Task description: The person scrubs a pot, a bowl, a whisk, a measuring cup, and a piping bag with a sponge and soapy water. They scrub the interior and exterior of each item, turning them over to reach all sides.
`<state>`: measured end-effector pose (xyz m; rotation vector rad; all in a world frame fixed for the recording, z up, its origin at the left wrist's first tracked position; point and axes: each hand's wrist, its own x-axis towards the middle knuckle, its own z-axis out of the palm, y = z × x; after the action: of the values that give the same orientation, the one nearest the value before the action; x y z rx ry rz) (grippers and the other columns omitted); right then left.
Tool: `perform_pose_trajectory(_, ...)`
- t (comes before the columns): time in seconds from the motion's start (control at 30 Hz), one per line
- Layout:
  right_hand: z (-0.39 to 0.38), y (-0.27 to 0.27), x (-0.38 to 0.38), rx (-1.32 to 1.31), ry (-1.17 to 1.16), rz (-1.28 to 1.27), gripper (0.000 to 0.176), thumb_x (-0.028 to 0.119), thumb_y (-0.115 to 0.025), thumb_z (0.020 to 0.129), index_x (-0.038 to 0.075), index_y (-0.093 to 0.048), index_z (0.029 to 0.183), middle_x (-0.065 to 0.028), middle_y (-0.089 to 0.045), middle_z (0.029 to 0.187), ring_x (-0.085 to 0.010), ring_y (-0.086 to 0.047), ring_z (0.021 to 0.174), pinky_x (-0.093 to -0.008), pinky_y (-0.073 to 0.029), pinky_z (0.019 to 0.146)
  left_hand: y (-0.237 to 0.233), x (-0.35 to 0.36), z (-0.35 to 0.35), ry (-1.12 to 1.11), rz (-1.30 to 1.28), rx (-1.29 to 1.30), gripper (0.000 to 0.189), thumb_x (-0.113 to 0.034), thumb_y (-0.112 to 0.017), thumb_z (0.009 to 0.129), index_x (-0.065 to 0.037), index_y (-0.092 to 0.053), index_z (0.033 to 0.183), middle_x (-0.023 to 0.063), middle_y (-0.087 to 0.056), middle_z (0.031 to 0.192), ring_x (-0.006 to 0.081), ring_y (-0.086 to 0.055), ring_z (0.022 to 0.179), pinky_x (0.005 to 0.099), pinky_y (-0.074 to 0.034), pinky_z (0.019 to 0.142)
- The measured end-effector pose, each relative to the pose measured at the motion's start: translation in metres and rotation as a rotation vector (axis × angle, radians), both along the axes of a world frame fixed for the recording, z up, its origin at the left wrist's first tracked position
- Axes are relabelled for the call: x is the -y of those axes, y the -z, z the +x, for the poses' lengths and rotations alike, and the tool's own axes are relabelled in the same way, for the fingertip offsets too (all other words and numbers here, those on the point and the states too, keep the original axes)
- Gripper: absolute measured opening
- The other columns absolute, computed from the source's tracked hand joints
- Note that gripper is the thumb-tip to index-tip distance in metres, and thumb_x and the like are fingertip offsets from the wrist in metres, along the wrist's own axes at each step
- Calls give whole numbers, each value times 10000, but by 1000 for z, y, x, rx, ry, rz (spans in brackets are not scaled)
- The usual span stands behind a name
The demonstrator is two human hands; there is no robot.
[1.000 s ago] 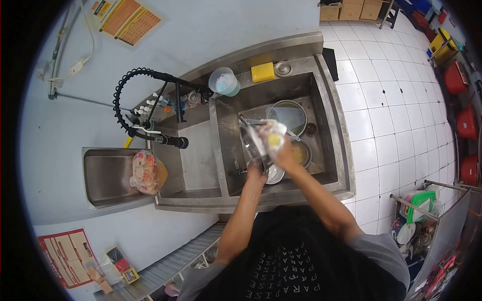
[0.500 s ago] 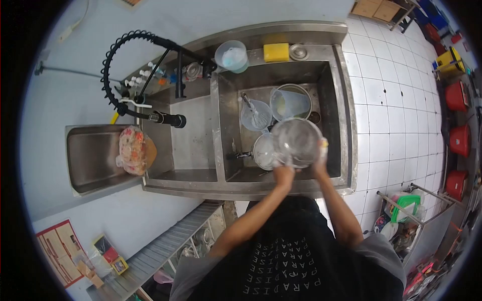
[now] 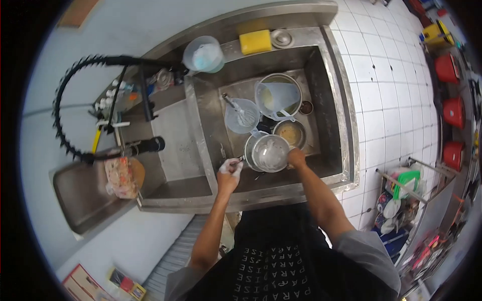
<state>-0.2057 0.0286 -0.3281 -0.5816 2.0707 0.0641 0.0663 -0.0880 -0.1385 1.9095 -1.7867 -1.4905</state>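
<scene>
Head view: left grip (image 3: 230, 171) holds the saucepan (image 3: 270, 153) by its handle, right grip (image 3: 296, 158) clasps the rim.

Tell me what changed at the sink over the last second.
The pot, held up and tilted before, has come down into the sink, opening upward. The left hand grips its handle; the right hand is at its rim. The large jug and yellow sponge stayed put.

The round stainless-steel saucepan (image 3: 269, 153) stands upright and mouth up in the deep steel sink basin (image 3: 329, 125), close to the front wall. White suds film its inside, and its thin handle points left.
</scene>
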Motion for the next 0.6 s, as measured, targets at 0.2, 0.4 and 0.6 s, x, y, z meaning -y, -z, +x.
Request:
perform_pose_trajectory(0.2,31,-56,27,276,-47,278,382,340,-568,901,102,-735,1148,-146,-701,1226,-265,-690,1124,-406,-554,902,4,-12,-90,334,-91,-56,226,-251,-737,915,-77,-716,1057,30,-596,635,97,-522,585,302,-433,547)
perform_pose_trajectory(0.4,-13,-102,51,240,-330,249,386,403,-548,946,156,-748,1165,-66,-711,1241,-248,-677,1155,-406,-543,920,108,1,-206,695,-594,480,271,-204,-633,900,-58,-682,1123,135,-728,1023,301,-626,1119,482,-432,964)
perform_pose_trajectory(0.6,-76,-212,-5,-143,-134,-24,576,592,-566,936,45,-747,933,-212,-732,890,-394,-720,877,-442,-572,749,174,23,-215,762,-261,606,386,-221,-680,845,-84,-652,1204,115,-692,1193,294,-571,1196,453,-349,1031)
